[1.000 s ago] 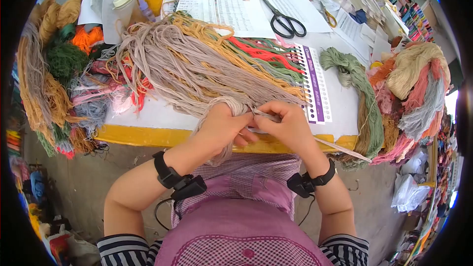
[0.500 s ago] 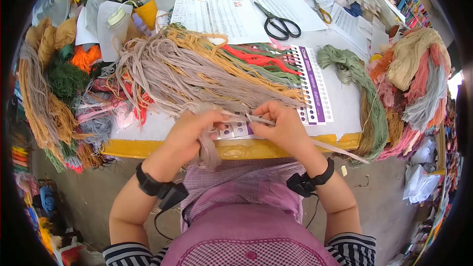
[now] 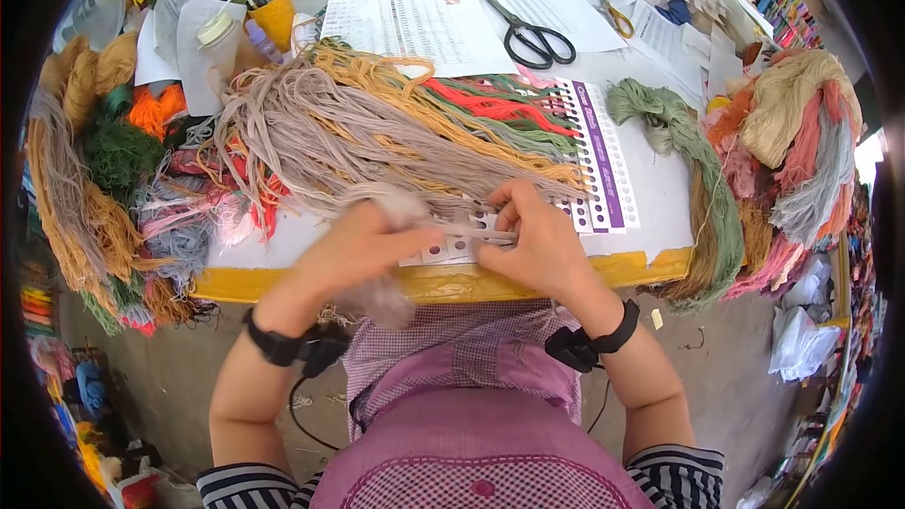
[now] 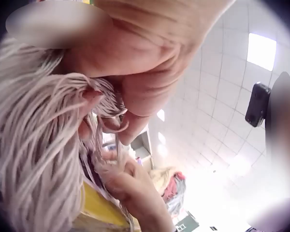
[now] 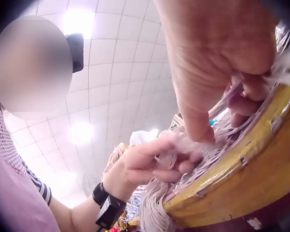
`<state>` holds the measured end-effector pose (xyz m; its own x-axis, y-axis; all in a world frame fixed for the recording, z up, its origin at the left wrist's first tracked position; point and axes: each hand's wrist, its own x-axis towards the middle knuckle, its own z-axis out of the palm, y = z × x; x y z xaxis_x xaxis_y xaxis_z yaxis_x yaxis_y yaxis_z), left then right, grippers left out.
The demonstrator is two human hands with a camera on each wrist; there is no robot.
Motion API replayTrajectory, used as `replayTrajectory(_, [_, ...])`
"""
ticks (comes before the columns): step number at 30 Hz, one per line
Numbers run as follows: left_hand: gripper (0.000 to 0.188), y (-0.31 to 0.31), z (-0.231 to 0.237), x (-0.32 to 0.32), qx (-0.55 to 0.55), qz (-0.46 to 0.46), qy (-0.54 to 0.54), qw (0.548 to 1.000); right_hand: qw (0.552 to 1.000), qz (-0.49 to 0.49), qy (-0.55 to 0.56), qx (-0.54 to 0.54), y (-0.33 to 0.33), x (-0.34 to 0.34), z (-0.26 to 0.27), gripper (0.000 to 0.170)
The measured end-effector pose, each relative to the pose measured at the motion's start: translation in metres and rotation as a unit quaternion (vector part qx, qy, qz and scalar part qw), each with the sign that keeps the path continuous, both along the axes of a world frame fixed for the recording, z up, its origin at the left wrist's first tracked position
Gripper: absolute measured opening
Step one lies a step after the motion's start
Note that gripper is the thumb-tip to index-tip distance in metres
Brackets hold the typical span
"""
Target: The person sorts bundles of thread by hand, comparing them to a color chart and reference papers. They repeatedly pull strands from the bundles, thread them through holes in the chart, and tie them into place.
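My left hand [image 3: 351, 250] grips a bundle of pale grey-mauve thread [image 4: 36, 145], its loose strands hanging below the fingers in the left wrist view. In the head view this hand and its bundle are blurred. A few strands stretch across to my right hand [image 3: 542, 245], whose thumb and fingers pinch them at the front of the table. Beneath the hands lies a white strip with punched holes [image 3: 449, 247], partly covered. Just behind them spreads a thick layer of long grey-mauve thread [image 3: 349, 137], with ochre thread [image 3: 377, 75] along its far side.
A purple-and-white punched card [image 3: 594, 155] lies right of the threads. Black scissors [image 3: 537, 42] rest on printed sheets [image 3: 424, 28]. A green skein [image 3: 693, 170] and mixed hanks [image 3: 801, 123] drape over the right side, more hanks [image 3: 118, 151] the left. Yellow tape [image 3: 443, 290] covers the front edge.
My left hand has moved left, away from the right hand, drawing strands between them and uncovering the punched strip. The strand tail beyond my right wrist is no longer visible.
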<state>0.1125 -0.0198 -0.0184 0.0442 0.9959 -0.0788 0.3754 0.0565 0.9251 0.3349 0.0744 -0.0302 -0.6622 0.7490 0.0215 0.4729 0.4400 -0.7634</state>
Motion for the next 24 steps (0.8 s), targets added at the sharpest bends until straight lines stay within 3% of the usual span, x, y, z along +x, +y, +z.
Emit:
replayTrajectory(1, [0.020,-0.013,0.010,-0.014,0.014,0.052,0.017,0.998,1.000,-0.005,0.002,-0.003,0.001,0.000,-0.002,0.052])
replayTrajectory(3, [0.023,-0.039,0.026,-0.046,-0.180,0.203,-0.064,0.961,0.999,-0.006,0.012,0.039,0.001,0.000,-0.006,0.051])
replayTrajectory(5, [0.025,-0.058,0.028,-0.080,-0.174,0.190,-0.157,0.953,0.999,-0.009,0.006,0.032,0.001,0.000,-0.003,0.050])
replayTrajectory(7, [0.025,-0.070,0.039,-0.094,-0.188,0.353,-0.150,0.904,1.000,-0.010,-0.001,0.026,0.002,0.000,-0.003,0.050])
replayTrajectory(8, [0.025,-0.076,0.039,-0.112,-0.189,0.352,-0.149,0.905,0.999,-0.012,-0.001,0.033,0.001,0.000,-0.005,0.050])
replayTrajectory(10, [0.029,-0.083,0.040,-0.155,-0.152,0.364,-0.278,0.876,0.999,-0.013,0.001,0.042,0.001,0.000,-0.005,0.050])
replayTrajectory(14, [0.034,-0.067,0.059,-0.203,-0.074,0.417,-0.329,0.844,0.999,-0.013,-0.013,0.038,-0.002,-0.001,-0.002,0.048])
replayTrajectory(16, [0.020,-0.058,0.069,-0.233,-0.008,0.255,-0.406,0.877,0.999,-0.014,-0.013,0.045,-0.004,-0.002,-0.002,0.047])
replayTrajectory(17, [0.020,-0.048,0.070,-0.236,-0.004,0.255,-0.405,0.878,0.998,-0.016,-0.022,0.063,-0.005,-0.003,-0.003,0.048])
replayTrajectory(19, [0.017,-0.030,0.077,-0.209,0.111,0.470,-0.191,0.854,0.996,-0.012,-0.028,0.084,-0.008,-0.004,-0.003,0.048])
replayTrajectory(20, [0.030,-0.030,0.075,-0.202,0.110,0.456,-0.195,0.862,0.996,-0.011,-0.027,0.089,-0.010,-0.004,-0.003,0.048])
replayTrajectory(22, [0.030,-0.030,0.053,-0.203,0.143,0.482,-0.191,0.843,0.995,-0.006,-0.014,0.101,-0.012,-0.001,0.000,0.049])
replayTrajectory(23, [0.027,-0.035,0.049,-0.193,0.124,0.403,-0.243,0.874,0.991,0.003,0.011,0.131,-0.016,0.002,0.001,0.045])
replayTrajectory(24, [0.026,-0.035,0.064,-0.129,0.137,0.396,-0.327,0.847,0.986,0.014,0.036,0.161,-0.020,0.000,0.002,0.040])
